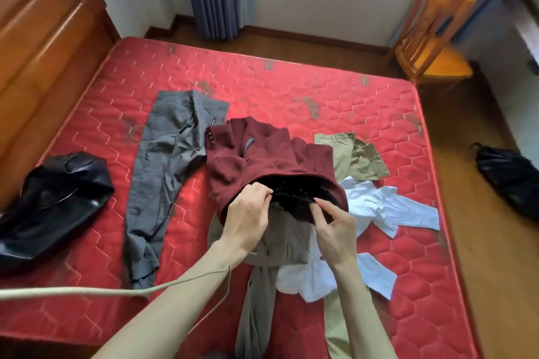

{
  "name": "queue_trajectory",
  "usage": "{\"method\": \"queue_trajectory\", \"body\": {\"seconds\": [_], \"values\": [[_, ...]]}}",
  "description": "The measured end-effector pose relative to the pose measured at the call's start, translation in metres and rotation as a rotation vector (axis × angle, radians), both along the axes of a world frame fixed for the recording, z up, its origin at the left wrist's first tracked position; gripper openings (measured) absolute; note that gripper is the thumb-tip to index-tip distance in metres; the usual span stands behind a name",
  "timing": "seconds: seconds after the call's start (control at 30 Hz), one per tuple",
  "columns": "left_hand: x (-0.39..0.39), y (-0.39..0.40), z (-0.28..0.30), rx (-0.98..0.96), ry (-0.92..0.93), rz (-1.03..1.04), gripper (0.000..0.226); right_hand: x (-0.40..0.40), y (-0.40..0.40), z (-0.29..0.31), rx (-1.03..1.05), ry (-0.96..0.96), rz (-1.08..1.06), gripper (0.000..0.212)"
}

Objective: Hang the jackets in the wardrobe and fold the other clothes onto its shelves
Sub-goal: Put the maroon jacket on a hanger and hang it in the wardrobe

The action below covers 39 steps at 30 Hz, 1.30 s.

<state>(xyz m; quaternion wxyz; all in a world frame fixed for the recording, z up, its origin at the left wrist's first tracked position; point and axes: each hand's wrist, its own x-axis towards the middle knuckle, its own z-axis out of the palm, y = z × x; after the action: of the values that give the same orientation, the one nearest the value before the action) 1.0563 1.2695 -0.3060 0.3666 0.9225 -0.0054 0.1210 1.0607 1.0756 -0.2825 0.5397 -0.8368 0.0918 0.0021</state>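
Both hands, left (248, 217) and right (335, 226), apparently pinch the maroon jacket's (262, 154) hem.

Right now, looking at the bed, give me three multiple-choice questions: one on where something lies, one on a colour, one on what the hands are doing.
1. Where do the grey trousers lie relative to the maroon jacket?
A. left of it
B. right of it
C. on the chair

2. What colour is the mattress?
A. blue
B. red
C. white

3. What are the left hand and right hand doing?
A. resting flat on the mattress
B. holding a hanger
C. pinching the maroon jacket's edge

Answers: 1 A, the trousers stretch along the jacket's left side. 2 B, the quilted surface is red. 3 C, both hands' fingers grip the jacket's edge, showing its dark lining.
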Motion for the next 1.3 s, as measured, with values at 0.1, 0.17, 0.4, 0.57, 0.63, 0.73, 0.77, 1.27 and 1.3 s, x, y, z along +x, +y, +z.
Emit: {"method": "queue_trajectory", "body": {"seconds": [0.1, 0.17, 0.4, 0.57, 0.63, 0.73, 0.77, 1.27, 1.3], "values": [[0.006, 0.008, 0.045, 0.044, -0.130, 0.015, 0.010, 0.005, 0.007, 0.047, 0.001, -0.112, 0.008, 0.016], [0.008, 0.012, 0.074, 0.044, -0.213, 0.040, 0.010, 0.011, 0.014, 0.075, 0.003, -0.202, 0.013, 0.016], [0.032, 0.015, 0.158, -0.043, -0.390, 0.096, 0.011, 0.044, 0.031, 0.177, -0.007, -0.431, 0.038, 0.016], [0.043, 0.002, 0.184, -0.154, -0.413, 0.120, 0.008, 0.049, 0.039, 0.232, 0.042, -0.520, 0.110, 0.038], [0.042, -0.002, 0.178, -0.109, -0.442, 0.096, 0.008, 0.049, 0.036, 0.241, 0.068, -0.514, 0.095, 0.038], [0.040, -0.001, 0.143, 0.111, -0.363, 0.009, 0.038, 0.047, 0.024, 0.245, 0.116, -0.469, 0.063, 0.029], [0.040, 0.000, 0.130, 0.150, -0.283, -0.009, 0.050, 0.046, 0.019, 0.245, 0.126, -0.452, 0.054, 0.026], [0.068, 0.003, 0.170, -0.226, -0.074, -0.060, 0.029, 0.073, -0.044, 0.201, -0.099, -0.351, 0.076, 0.024], [0.071, 0.002, 0.175, -0.294, -0.063, -0.060, 0.024, 0.076, -0.047, 0.197, -0.139, -0.359, 0.090, 0.022]]}}
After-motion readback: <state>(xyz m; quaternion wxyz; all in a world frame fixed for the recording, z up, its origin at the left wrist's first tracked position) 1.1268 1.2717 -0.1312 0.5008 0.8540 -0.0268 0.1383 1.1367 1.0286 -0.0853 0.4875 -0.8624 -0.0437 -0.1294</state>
